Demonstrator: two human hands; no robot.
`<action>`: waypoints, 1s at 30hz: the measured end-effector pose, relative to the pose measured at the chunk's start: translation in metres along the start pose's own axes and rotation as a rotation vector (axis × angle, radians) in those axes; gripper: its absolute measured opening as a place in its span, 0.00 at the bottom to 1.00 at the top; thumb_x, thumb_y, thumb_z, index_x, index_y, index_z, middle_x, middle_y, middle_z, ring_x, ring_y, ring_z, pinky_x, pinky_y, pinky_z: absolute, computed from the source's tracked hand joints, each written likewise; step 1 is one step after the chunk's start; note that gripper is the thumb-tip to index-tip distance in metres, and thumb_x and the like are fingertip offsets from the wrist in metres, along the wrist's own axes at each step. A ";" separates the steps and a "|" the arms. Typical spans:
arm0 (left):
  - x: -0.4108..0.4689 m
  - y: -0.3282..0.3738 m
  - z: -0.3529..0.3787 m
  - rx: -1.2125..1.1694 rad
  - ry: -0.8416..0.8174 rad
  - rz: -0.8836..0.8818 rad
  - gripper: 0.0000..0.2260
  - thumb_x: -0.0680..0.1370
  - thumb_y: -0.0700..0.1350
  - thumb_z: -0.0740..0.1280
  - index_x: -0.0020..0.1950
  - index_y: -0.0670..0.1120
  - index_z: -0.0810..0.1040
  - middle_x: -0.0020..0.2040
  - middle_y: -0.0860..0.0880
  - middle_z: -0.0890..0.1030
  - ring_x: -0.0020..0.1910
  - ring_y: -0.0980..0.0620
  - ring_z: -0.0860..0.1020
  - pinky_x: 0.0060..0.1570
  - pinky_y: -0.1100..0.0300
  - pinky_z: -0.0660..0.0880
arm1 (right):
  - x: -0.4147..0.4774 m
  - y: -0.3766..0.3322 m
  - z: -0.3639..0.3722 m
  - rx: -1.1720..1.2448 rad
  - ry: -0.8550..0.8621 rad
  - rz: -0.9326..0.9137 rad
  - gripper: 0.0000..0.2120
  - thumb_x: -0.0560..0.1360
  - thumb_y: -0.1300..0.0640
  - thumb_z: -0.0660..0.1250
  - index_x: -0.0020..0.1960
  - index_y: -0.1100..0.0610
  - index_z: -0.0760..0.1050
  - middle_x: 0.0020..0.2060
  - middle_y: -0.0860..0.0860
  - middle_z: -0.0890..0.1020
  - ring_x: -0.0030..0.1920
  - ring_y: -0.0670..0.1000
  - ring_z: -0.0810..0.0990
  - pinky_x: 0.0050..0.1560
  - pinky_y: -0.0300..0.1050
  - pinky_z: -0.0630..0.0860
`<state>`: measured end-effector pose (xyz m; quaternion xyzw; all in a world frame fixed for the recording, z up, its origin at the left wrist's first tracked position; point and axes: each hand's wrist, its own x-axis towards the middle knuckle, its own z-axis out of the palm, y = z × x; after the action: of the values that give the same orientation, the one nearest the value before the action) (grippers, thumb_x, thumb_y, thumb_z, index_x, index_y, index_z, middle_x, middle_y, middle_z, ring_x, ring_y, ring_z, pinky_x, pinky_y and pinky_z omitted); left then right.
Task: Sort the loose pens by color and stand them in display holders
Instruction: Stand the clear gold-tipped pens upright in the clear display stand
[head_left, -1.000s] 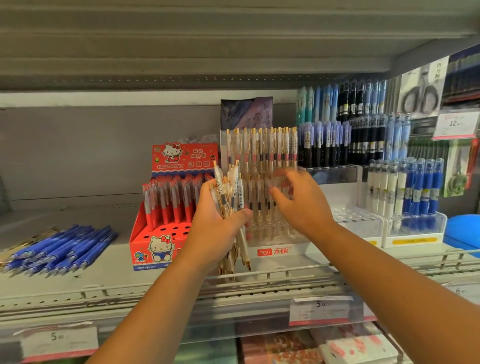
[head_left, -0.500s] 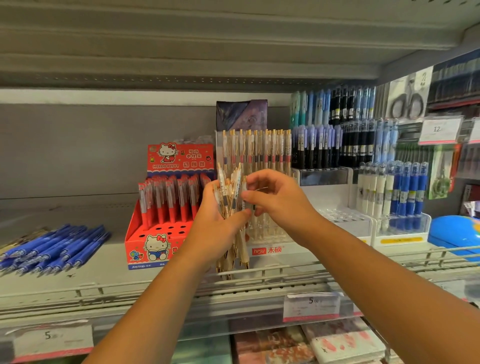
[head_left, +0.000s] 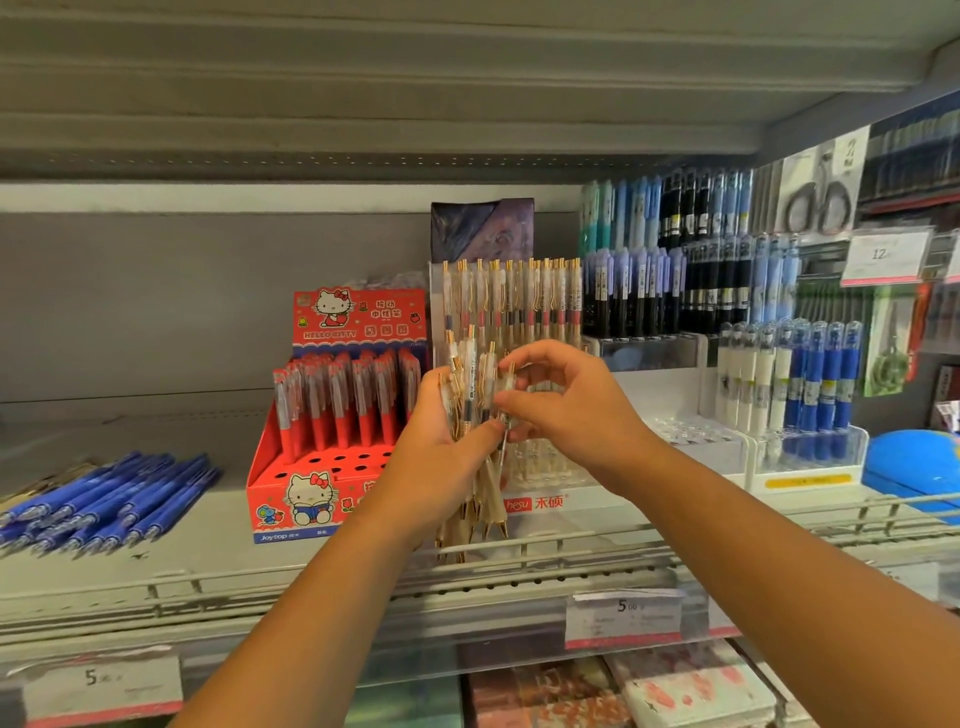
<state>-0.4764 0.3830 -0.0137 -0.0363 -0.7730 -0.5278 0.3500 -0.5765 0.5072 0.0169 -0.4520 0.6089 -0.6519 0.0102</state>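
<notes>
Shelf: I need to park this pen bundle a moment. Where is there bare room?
Bare shelf lies behind the loose blue pens, left of the red box; a strip runs between those pens and the wire rail. From the clear holder rightward, standing pens crowd it, and the left hand and right hand hold the pen bundle before it.

Clear gold-clipped pens (head_left: 470, 415) — bunched upright before clear holder (head_left: 540, 467).

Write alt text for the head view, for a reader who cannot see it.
A left hand grips a bunch of gold-trimmed pens while the right hand pinches one pen, before a clear pen holder on a shop shelf. A red pen box and loose blue pens sit further left.
</notes>
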 end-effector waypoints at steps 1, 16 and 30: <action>0.000 0.000 0.000 0.009 0.007 0.001 0.20 0.79 0.41 0.67 0.66 0.60 0.68 0.56 0.65 0.80 0.57 0.65 0.78 0.49 0.70 0.76 | 0.001 0.000 -0.001 0.003 0.004 -0.002 0.12 0.72 0.67 0.73 0.52 0.57 0.80 0.43 0.55 0.78 0.37 0.48 0.81 0.36 0.45 0.82; -0.001 0.003 -0.001 0.076 0.140 -0.024 0.20 0.80 0.40 0.66 0.57 0.66 0.67 0.49 0.68 0.80 0.47 0.65 0.80 0.47 0.63 0.75 | 0.026 0.005 -0.034 -0.159 0.425 -0.196 0.12 0.74 0.61 0.73 0.56 0.55 0.78 0.45 0.48 0.83 0.47 0.47 0.83 0.47 0.45 0.83; 0.001 0.000 0.002 0.106 0.123 -0.035 0.22 0.79 0.42 0.67 0.69 0.57 0.65 0.55 0.62 0.80 0.55 0.60 0.79 0.56 0.61 0.75 | 0.039 0.047 -0.029 -0.521 0.313 -0.136 0.13 0.74 0.54 0.74 0.57 0.55 0.79 0.40 0.41 0.80 0.42 0.38 0.80 0.46 0.39 0.81</action>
<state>-0.4785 0.3843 -0.0138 0.0282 -0.7775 -0.4934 0.3889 -0.6425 0.4959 0.0056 -0.3733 0.7179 -0.5349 -0.2434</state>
